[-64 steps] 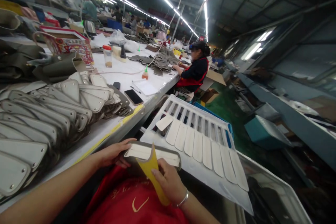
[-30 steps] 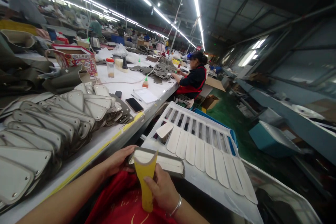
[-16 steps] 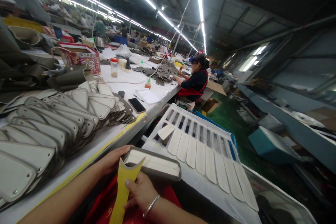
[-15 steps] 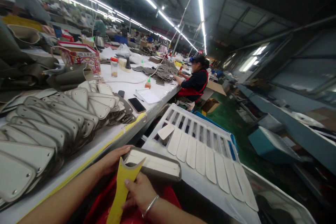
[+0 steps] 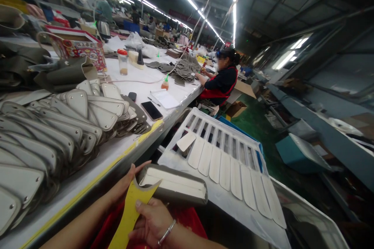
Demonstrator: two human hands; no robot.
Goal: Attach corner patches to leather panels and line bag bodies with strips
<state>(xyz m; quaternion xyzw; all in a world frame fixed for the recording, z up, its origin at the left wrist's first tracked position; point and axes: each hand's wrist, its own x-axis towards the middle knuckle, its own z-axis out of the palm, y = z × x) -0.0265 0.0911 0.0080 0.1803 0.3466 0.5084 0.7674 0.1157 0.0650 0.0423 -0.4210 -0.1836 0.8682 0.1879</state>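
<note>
My right hand point(image 5: 152, 220) grips a flat yellow strip point(image 5: 124, 221) with a concave, two-pointed end, thumb on its near face. Just behind the strip is a book-like block point(image 5: 175, 184) with a dark grey cover and white layers inside; one point of the strip overlaps it in view. My left hand point(image 5: 128, 181) holds the block's left end, a finger along its top edge; its other fingers are largely hidden behind the strip. Right of the block, a white slatted rack point(image 5: 209, 118) carries several pale, round-ended strips point(image 5: 233, 175).
Grey-white riveted pieces point(image 5: 55, 136) are heaped on the white table point(image 5: 117, 165) at left. Its front edge bears yellow tape. A phone point(image 5: 151, 111), notepad point(image 5: 165, 98) and glue bottle point(image 5: 165, 83) lie farther back. Another person point(image 5: 223, 78) sits working at the table.
The view has shifted slightly, moving the table items leftward. The block shows more of its grey front side, the yellow strip leans further left, and a left finger points out more.
</note>
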